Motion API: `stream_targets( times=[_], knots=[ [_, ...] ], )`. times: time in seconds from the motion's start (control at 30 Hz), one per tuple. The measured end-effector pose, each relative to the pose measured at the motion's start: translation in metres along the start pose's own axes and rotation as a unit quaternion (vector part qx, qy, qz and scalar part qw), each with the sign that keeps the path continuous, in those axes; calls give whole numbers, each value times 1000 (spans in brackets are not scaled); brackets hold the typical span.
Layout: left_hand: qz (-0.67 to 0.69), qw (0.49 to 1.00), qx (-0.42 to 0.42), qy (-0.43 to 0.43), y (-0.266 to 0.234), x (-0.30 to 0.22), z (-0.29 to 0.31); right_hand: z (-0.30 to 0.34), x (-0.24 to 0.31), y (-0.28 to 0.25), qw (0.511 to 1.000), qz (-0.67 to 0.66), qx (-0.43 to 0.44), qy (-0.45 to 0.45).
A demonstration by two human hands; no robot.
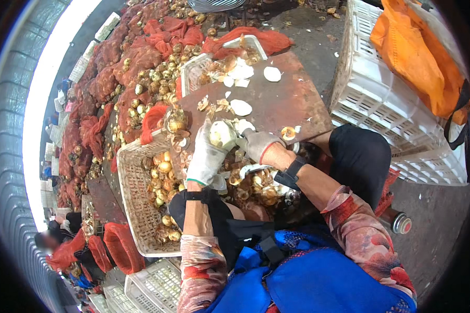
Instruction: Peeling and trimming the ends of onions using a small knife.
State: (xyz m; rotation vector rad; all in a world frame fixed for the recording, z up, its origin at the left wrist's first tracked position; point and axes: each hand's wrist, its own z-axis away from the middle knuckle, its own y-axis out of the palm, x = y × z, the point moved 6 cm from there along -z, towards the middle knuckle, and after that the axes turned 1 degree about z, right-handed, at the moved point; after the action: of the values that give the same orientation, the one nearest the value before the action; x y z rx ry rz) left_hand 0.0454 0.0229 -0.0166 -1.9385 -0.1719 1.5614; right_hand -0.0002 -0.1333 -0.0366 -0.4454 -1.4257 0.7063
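Note:
My left hand (203, 158), in a pale work glove, grips a partly peeled onion (223, 135) at the near edge of a brown board (297, 86). Close against the onion's right side is my gloved right hand (261, 145), its fingers curled shut. Whatever those fingers hold is hidden. A white onion piece (243, 125) shows just above them. Farther up the board lie a peeled white onion (241, 107) and another white one (272, 74). An unpeeled onion (176, 121) sits left of my left hand, and a cut onion end (288, 133) lies to the right.
A crate of onions (128, 182) stands at my left; another crate (193, 73) with white onions touches the board's far edge. Onion skins (261, 190) pile below my hands. Stacked white crates (371, 94) bearing an orange bag (412, 57) rise at right. Red net sacks (136, 65) cover the far left.

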Motion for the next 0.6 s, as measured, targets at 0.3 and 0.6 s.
stream_targets(
  times=[0.3,0.6],
  knots=[
    [148,986,36,-70,2,-8,12,35,10,-8,997,36,-9,-68],
    [-90,994,40,-39,3,-13,4,21,33,-29,992,112,53,-9]
  ],
)
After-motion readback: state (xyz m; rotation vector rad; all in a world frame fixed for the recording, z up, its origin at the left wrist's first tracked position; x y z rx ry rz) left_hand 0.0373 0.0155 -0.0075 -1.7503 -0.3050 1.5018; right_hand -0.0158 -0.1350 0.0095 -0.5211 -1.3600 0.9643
